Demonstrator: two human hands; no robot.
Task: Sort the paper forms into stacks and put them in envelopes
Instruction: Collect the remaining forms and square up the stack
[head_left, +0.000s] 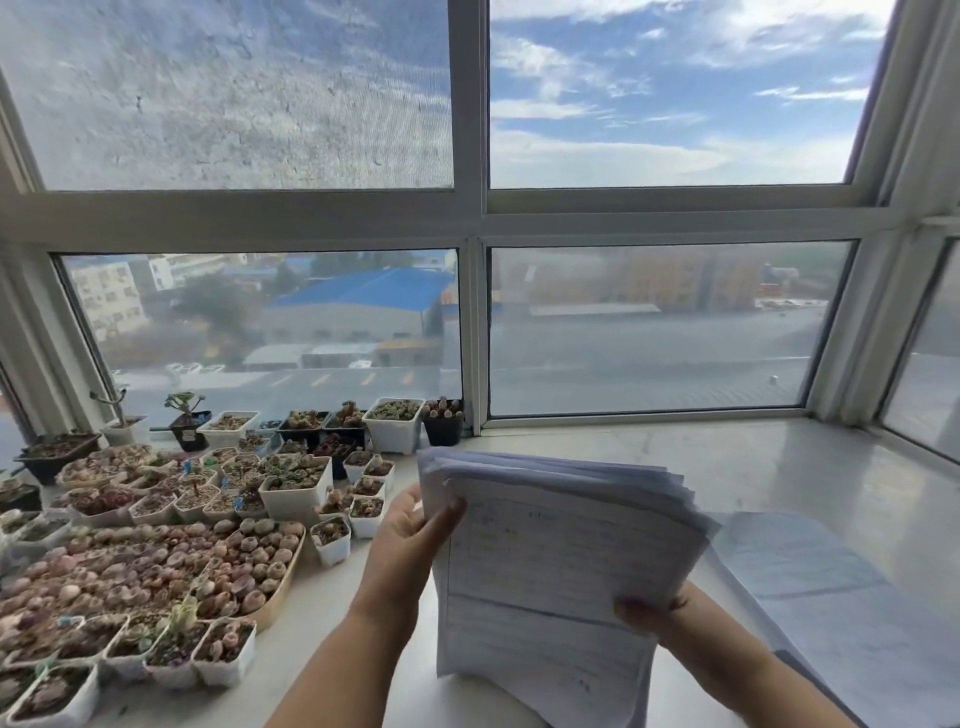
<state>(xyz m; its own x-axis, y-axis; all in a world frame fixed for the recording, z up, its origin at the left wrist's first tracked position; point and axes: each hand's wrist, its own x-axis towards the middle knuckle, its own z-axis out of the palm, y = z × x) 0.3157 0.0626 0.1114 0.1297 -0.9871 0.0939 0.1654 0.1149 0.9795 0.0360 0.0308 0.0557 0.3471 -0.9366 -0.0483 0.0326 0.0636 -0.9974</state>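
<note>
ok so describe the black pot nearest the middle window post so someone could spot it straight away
Find the white vertical window post at the centre of the pale stone sill. Just left of its foot, ending the back row of succulent pots, stands a small black plastic pot. Its neighbour is a larger white square pot.

The thick stack of white paper forms (561, 551) carries faint grey printed lines and boxes. More white printed sheets (831, 613) lie at the right edge of the pale grey-white stone counter (701, 457). At its left edge, small white and black plastic pots (296, 493) hold pink, brown and green succulents.
</note>
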